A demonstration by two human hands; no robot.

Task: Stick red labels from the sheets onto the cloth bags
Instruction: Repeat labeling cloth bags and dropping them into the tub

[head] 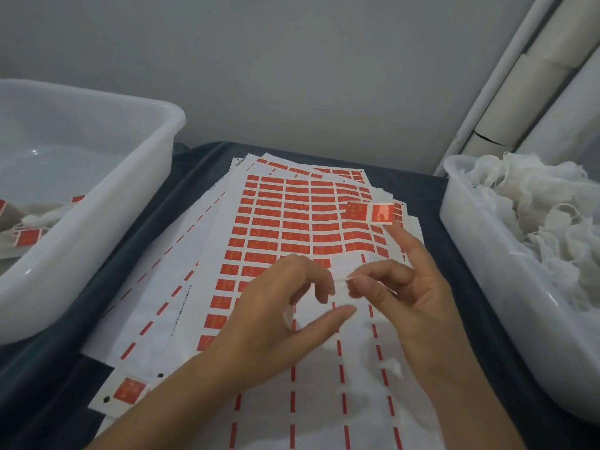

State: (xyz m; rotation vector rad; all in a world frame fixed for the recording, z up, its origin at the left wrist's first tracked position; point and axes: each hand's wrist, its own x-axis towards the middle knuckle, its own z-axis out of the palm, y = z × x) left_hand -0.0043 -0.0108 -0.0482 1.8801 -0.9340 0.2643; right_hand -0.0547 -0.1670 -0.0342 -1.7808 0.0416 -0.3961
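Red label in hand: a small glossy red rectangular sticker (370,213) clings to the raised fingertip of the right hand (418,297), above the sheet and well clear of it; it looks folded or doubled, though I cannot tell which.
Right hand grip: thumb and curled fingers pinch a thin white strand or edge at a narrow gap, apparently part of a small white cloth bag (341,287); the blur hides its outline.
Left hand: the left hand (279,306) faces the right, fingers bent and close to the same white piece; whether it truly pinches it I cannot tell.
Label sheets: white backing sheets printed with rows of red labels (292,219) lie fanned on the dark blue cloth-covered table (168,203); the near rows are already stripped, leaving only red dashes.
Bag supply: a translucent white plastic bin (480,271) on the right holds a heap of white gauzy bags (535,203).
Finished bin: a second translucent white tub (136,177) on the left holds bags that carry red labels.
How the label handles: likely feather-light, limp and tacky, prone to curling onto itself or sticking to skin; best held by one corner, adhesive face kept free.
How the bag handles: probably soft, thin and shapeless, so it wants flattening or stretching taut between both hands before pressing.
Risk: a creased label or snagged weave.
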